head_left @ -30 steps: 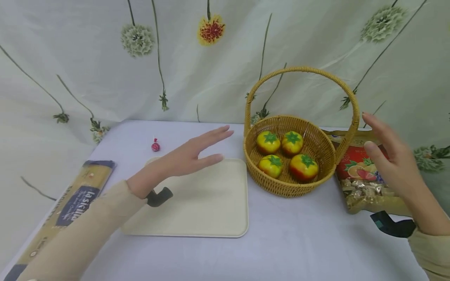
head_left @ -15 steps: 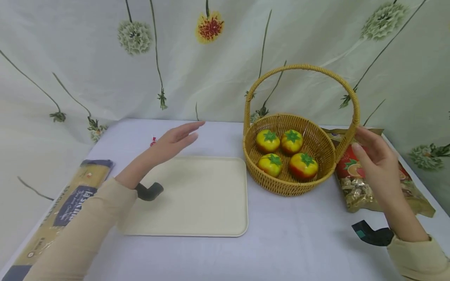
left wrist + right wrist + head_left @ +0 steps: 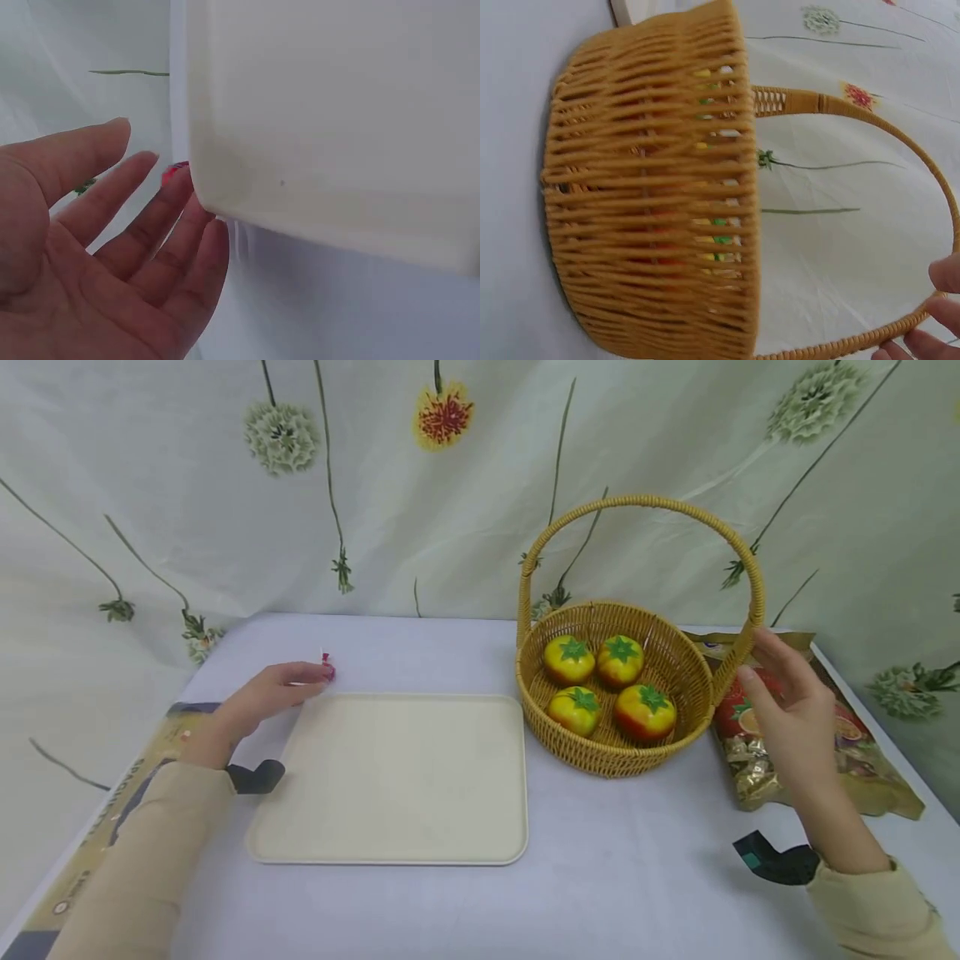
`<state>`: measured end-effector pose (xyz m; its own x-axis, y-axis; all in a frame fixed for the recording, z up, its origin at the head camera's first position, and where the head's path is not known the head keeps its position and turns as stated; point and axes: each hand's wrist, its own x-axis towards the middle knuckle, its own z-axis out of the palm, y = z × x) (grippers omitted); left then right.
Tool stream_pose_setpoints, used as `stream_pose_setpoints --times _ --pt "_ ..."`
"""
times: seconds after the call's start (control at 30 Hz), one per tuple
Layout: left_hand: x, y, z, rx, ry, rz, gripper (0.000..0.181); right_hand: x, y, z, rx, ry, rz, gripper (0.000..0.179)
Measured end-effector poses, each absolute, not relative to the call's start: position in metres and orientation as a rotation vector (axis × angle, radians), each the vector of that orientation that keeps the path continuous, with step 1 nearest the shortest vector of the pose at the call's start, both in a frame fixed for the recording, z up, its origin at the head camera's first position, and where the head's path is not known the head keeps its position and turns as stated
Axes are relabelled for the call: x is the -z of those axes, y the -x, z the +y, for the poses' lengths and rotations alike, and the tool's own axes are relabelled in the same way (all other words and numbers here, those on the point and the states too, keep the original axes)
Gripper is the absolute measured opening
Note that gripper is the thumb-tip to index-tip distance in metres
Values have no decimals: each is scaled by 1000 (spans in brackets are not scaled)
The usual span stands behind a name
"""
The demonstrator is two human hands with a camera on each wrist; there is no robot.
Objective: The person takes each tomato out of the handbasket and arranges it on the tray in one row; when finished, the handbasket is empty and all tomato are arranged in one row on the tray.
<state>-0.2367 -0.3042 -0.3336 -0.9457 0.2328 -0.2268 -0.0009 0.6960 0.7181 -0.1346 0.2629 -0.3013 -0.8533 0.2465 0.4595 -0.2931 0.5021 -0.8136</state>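
Note:
My left hand (image 3: 258, 702) is at the tray's far left corner, fingertips at a small red wrapped candy (image 3: 328, 667). In the left wrist view the fingers are loosely spread, the thumb apart from them, with the candy's red wrapper (image 3: 175, 172) partly hidden behind the fingers. A wicker basket (image 3: 600, 762) stands upright on the table, holding several yellow-red fruits (image 3: 646, 717) with green star-shaped tops. My right hand (image 3: 795, 718) pinches the right side of the basket's arched handle (image 3: 756, 585). The right wrist view shows thumb and fingers (image 3: 943, 309) on either side of that handle.
A cream tray (image 3: 390, 781) lies left of the basket. On the far left is a long spaghetti packet (image 3: 86, 860), partly under the left sleeve. A gold-and-red bag of sweets (image 3: 750, 760) lies behind the right hand. Flower-printed cloth (image 3: 450, 527) hangs behind the table.
My left hand has moved left and down from above the tray to the candy. My right hand has come in leftward to the basket handle. The basket stays in place.

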Motion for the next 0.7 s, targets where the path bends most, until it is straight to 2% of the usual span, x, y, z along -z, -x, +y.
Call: stream_pose_setpoints --times 0.7 --pt "346 233 -316 -1066 -114 2584 42 342 136 225 -1352 -179 -1992 48"
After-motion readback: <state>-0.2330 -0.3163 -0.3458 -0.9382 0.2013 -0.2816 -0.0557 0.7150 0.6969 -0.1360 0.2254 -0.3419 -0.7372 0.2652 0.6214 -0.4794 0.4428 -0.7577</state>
